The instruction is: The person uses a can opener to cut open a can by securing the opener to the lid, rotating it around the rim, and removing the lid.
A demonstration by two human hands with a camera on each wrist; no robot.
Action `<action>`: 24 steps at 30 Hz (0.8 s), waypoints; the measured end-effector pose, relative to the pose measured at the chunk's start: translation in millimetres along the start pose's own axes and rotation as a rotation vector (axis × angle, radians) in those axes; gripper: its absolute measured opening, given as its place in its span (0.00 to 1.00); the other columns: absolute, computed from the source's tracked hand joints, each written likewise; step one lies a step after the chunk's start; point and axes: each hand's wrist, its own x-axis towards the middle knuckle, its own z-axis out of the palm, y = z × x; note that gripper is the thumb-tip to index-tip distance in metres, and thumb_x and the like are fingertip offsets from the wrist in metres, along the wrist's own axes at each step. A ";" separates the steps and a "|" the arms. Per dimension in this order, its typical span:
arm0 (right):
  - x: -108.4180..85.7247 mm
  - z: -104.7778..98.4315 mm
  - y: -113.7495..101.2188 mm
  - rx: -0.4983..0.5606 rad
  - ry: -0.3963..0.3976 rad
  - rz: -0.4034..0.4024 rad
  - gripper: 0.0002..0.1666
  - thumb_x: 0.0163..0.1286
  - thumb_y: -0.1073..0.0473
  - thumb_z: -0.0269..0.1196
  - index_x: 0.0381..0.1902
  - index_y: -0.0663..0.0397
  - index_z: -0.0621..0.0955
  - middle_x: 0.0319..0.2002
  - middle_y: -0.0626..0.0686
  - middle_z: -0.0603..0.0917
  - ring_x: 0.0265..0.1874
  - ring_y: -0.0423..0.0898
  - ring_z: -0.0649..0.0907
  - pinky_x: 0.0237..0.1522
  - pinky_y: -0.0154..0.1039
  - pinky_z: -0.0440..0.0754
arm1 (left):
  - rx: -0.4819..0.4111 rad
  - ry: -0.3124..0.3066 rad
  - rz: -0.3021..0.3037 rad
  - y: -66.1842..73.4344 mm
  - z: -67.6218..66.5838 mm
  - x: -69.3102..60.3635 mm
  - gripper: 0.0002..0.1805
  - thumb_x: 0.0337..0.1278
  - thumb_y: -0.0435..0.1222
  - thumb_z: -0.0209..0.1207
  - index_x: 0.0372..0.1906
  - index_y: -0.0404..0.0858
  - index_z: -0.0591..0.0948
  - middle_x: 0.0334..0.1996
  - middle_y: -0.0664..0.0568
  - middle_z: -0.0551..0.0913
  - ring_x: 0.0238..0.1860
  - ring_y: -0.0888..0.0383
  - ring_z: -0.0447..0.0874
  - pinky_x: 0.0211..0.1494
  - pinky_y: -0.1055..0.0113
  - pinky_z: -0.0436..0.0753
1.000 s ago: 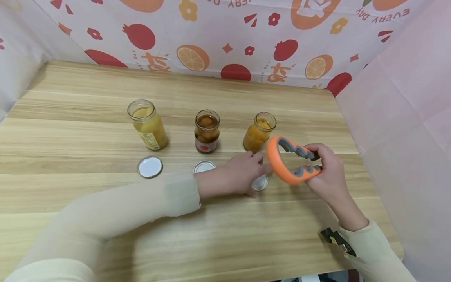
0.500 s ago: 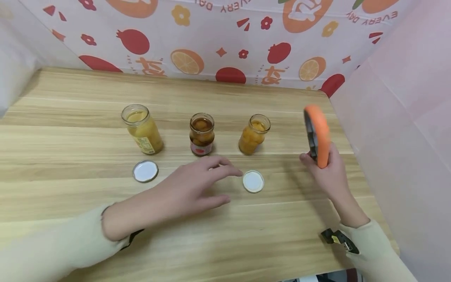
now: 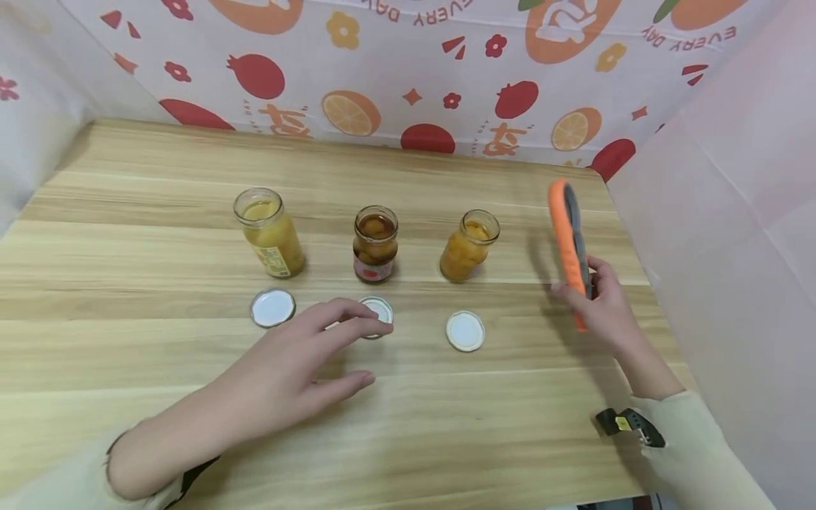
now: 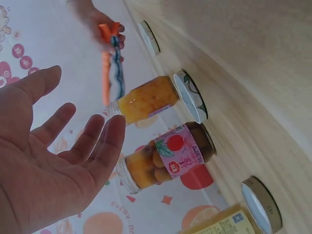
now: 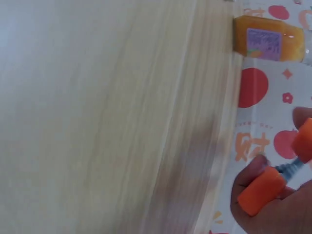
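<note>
My right hand (image 3: pixel 608 312) grips an orange jar opener (image 3: pixel 567 241) with grey wavy inner edges, raised over the right side of the table. In the right wrist view its two orange handle ends (image 5: pixel 262 191) show between thumb and fingers. My left hand (image 3: pixel 287 368) hovers with relaxed, spread fingers and holds nothing; its fingertips overlap the middle lid (image 3: pixel 380 312) in the head view. Three lidless glass jars stand in a row: a tall yellow jar (image 3: pixel 274 241), a dark jar of round fruit (image 3: pixel 375 244) and an orange fruit jar (image 3: pixel 468 248).
A white lid (image 3: pixel 273 307) lies before the yellow jar, and another lid (image 3: pixel 465 331) before the orange fruit jar. The wooden table (image 3: pixel 408 432) meets a fruit-printed curtain (image 3: pixel 382 64) at the back. A pale sheet (image 3: pixel 739 212) hangs along the right side.
My left hand has drawn back leftward from the right-hand lid, which now shows fully. My right hand has carried the jar opener rightward, away from the orange fruit jar, and turned it upright.
</note>
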 end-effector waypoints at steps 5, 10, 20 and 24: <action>7.8 -8.5 6.1 -0.225 -0.124 -0.006 0.55 0.66 0.39 0.66 0.78 0.57 0.53 0.43 0.61 0.77 0.29 0.50 0.81 0.27 0.42 0.81 | -0.005 0.012 -0.008 -0.8 2.6 -3.7 0.27 0.53 0.47 0.71 0.60 0.57 0.79 0.57 0.67 0.75 0.59 0.65 0.74 0.60 0.62 0.75; 11.2 -9.8 8.8 -0.402 -0.182 -0.013 0.58 0.65 0.37 0.67 0.77 0.64 0.53 0.40 0.62 0.78 0.20 0.48 0.81 0.24 0.42 0.81 | -0.002 0.010 -0.019 -1.0 6.2 -6.1 0.27 0.53 0.49 0.71 0.60 0.57 0.79 0.58 0.66 0.76 0.59 0.64 0.74 0.59 0.59 0.77; 12.6 -5.2 7.5 -0.513 -0.147 -0.008 0.57 0.63 0.35 0.67 0.74 0.63 0.57 0.51 0.67 0.69 0.44 0.60 0.74 0.42 0.52 0.74 | 0.007 0.005 -0.027 -0.7 5.8 -6.6 0.27 0.53 0.49 0.71 0.60 0.59 0.78 0.58 0.68 0.74 0.60 0.66 0.73 0.61 0.62 0.76; 13.6 -4.2 9.6 -0.542 -0.151 -0.007 0.57 0.63 0.33 0.66 0.73 0.63 0.58 0.49 0.66 0.72 0.46 0.59 0.73 0.42 0.52 0.74 | 0.011 0.009 -0.027 -0.4 5.7 -6.7 0.27 0.53 0.49 0.71 0.60 0.59 0.78 0.58 0.69 0.74 0.59 0.67 0.73 0.59 0.63 0.77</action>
